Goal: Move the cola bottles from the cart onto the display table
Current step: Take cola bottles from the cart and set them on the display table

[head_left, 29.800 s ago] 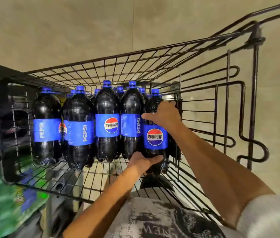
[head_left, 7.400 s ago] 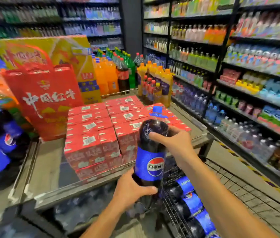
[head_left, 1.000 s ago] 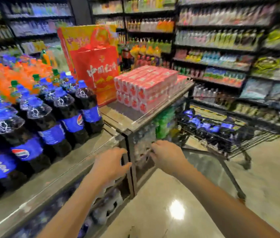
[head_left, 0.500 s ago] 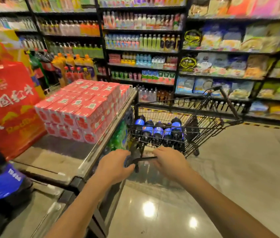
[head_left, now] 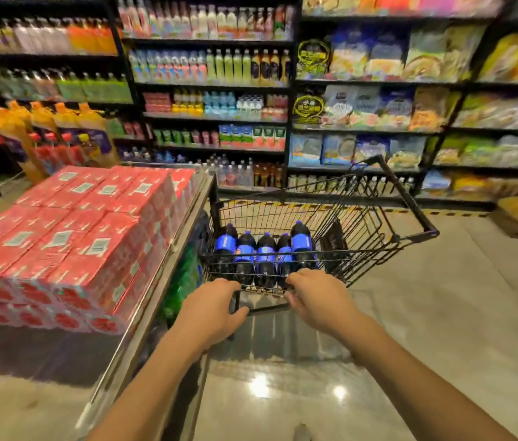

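Stacked red cartons [head_left: 76, 233] crowd the display table [head_left: 168, 281] up to its right edge. The cart [head_left: 410, 202] stands just beside that edge, with cola bottles [head_left: 264, 253] upright in a row at its near end. The left hand [head_left: 211, 308] curls round the cart's near-left corner, and the right hand [head_left: 318, 297] grips the near rim wire.

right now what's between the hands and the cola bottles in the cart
Only the near wire wall of the cart, which the left hand and right hand grip; the cola bottles stand behind it, seen in the head view.
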`<state>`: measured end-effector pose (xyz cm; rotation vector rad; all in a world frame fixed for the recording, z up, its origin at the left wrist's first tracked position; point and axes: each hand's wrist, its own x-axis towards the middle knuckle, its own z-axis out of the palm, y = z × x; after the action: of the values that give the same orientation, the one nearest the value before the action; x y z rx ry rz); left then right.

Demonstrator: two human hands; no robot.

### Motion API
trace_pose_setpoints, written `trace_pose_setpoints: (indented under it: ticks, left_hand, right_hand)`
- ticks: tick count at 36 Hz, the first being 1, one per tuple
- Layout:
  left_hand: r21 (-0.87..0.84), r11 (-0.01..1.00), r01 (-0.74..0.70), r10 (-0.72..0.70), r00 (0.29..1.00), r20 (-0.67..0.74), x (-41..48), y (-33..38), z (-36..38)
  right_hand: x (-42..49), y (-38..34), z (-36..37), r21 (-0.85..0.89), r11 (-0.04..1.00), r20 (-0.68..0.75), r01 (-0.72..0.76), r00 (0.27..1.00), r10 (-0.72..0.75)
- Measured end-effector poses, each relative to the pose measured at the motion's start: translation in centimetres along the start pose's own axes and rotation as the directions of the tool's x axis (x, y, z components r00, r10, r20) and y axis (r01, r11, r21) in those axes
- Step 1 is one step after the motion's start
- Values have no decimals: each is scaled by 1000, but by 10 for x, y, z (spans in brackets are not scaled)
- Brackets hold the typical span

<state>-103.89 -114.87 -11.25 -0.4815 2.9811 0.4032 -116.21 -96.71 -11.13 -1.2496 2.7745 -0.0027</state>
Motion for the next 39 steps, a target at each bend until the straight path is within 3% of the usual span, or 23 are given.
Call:
trace_pose_setpoints:
  ticks: [10, 21, 39]
  left_hand:
    - [33, 999, -2, 4, 999, -34, 133, 42, -4]
    - [22, 999, 26, -27, 999, 44, 248, 75, 2]
    - [-118, 993, 12, 22, 959, 282, 416, 10, 48]
  right_hand:
    - [96, 102, -6, 36, 999, -36, -20, 999, 21]
    - [175, 193, 4, 98, 993, 6, -68, 998, 67]
    - [336, 225, 56, 150, 961, 202, -233, 959, 201]
